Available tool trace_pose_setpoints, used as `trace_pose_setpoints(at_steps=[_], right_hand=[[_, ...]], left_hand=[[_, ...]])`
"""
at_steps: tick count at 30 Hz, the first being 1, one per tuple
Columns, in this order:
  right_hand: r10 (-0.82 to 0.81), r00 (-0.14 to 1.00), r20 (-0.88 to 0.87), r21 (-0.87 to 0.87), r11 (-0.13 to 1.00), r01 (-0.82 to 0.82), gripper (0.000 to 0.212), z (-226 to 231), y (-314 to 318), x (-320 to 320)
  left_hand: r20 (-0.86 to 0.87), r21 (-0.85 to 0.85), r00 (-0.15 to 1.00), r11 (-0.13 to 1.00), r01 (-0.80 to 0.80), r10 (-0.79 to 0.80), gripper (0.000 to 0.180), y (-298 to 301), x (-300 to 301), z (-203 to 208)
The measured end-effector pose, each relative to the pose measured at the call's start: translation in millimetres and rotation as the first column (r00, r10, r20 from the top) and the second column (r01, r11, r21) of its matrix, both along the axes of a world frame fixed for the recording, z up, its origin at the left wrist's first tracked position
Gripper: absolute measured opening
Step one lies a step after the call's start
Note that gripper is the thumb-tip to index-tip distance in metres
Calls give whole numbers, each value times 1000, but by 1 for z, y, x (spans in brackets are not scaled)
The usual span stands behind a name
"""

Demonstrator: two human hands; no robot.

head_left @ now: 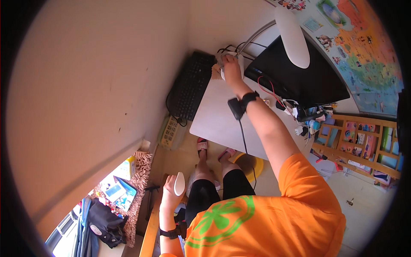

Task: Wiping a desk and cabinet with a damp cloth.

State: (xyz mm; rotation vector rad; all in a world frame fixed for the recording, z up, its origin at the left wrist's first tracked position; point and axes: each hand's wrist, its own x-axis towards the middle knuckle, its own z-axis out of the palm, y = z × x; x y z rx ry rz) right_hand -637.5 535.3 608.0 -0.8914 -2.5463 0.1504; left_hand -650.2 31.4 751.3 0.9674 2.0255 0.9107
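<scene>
My right hand (231,70) reaches far across the desk (227,111) to the round white base (240,64) of a desk lamp. Its fingers are bent down over something greyish and soft-looking there, which they mostly hide. Above, the lamp's long white head (293,38) hangs in front of a black monitor (317,73). Low on the left, my left hand (170,193) is closed round a smooth white oval thing (179,184), shaped somewhat like a computer mouse; its far side is hidden.
A black keyboard (195,85) stands against the wall, left of the desk. Cables and small items crowd the monitor's foot. To the right is a wooden rack (359,141). A yellow bin (250,167) sits under the desk; a black bag (105,222) lies at lower left.
</scene>
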Motion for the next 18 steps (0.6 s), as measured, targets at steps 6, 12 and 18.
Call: trace_pose_setpoints(at_steps=[6,12,18], right_hand=[[145,977,157,218,960,-178,38,-15,-69,17],[-99,990,103,-25,994,102,38,5,6,-1],[88,978,190,69,992,-103,31,-25,-102,52]], left_hand=[[-58,-37,998,999,-28,26,28,-5,-1,7],[7,6,998,998,-66,66,29,10,-7,5],[6,59,999,997,-41,41,28,13,0,8]])
